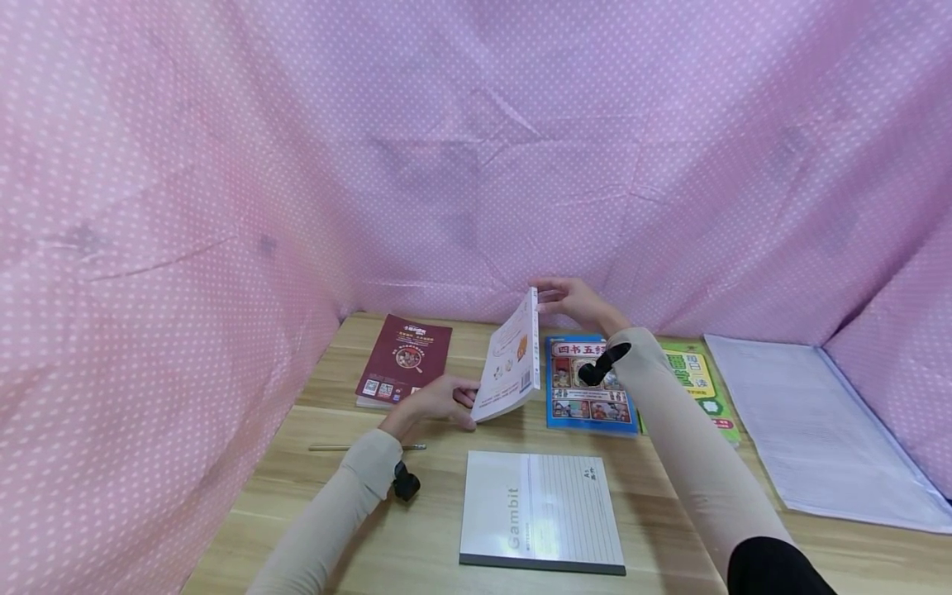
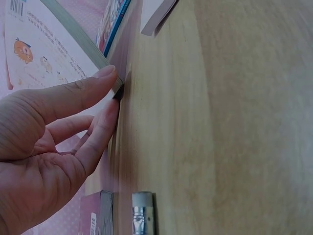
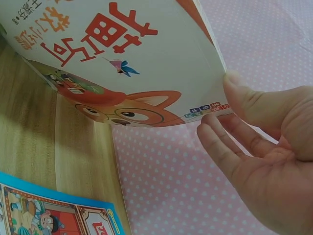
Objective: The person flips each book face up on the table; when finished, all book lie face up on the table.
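A white book [image 1: 508, 361] with small cartoon animals on its back cover stands tilted above the table, between a maroon book [image 1: 409, 359] and a blue book [image 1: 587, 405]. My left hand [image 1: 440, 400] pinches its near lower corner; in the left wrist view, thumb and fingers lie on either side of that corner, close to the wood. The far upper corner is held between thumb and fingers of my right hand [image 1: 583, 306]. From the right wrist view, the front cover [image 3: 146, 63] shows large red characters and an orange fox with glasses.
Nearer me lies a Gambit notebook [image 1: 539, 512]. A pencil [image 1: 415, 447] rests partly behind the left forearm. On the right are a green book [image 1: 702, 384], partly covered by the right arm, and a translucent white sleeve [image 1: 825, 430]. Pink dotted cloth [image 1: 461, 165] hangs behind the table.
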`<state>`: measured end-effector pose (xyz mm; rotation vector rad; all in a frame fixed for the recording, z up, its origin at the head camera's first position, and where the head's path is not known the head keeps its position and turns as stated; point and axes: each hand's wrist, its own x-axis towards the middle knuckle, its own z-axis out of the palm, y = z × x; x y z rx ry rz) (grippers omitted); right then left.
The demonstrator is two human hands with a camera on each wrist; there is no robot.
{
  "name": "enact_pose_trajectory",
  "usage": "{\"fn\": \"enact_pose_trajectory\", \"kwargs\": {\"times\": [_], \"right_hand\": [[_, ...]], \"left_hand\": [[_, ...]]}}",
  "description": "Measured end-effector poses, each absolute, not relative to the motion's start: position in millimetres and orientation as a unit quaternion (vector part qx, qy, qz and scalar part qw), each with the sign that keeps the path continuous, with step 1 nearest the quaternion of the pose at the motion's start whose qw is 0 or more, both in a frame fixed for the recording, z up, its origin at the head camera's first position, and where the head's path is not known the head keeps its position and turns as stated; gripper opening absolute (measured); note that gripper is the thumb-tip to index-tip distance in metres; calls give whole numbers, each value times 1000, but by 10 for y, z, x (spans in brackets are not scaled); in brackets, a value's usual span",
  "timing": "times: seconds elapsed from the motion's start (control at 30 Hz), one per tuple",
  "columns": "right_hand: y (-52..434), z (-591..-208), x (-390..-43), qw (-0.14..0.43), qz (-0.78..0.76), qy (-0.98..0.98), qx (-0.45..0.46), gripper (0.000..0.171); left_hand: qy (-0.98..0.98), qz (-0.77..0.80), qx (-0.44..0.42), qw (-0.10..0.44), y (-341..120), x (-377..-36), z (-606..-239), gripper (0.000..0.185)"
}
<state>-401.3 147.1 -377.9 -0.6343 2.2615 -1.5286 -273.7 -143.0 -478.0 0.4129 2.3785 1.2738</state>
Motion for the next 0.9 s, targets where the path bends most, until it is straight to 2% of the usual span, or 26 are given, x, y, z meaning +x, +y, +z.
{"fn": "enact_pose_trajectory", "kwargs": {"times": [0.9], "right_hand": [[1237,-3831,-4032,169,-590,749,-249,60]], "left_hand": [[828,497,145,214,-1357,-2752,-4836,82]]}}
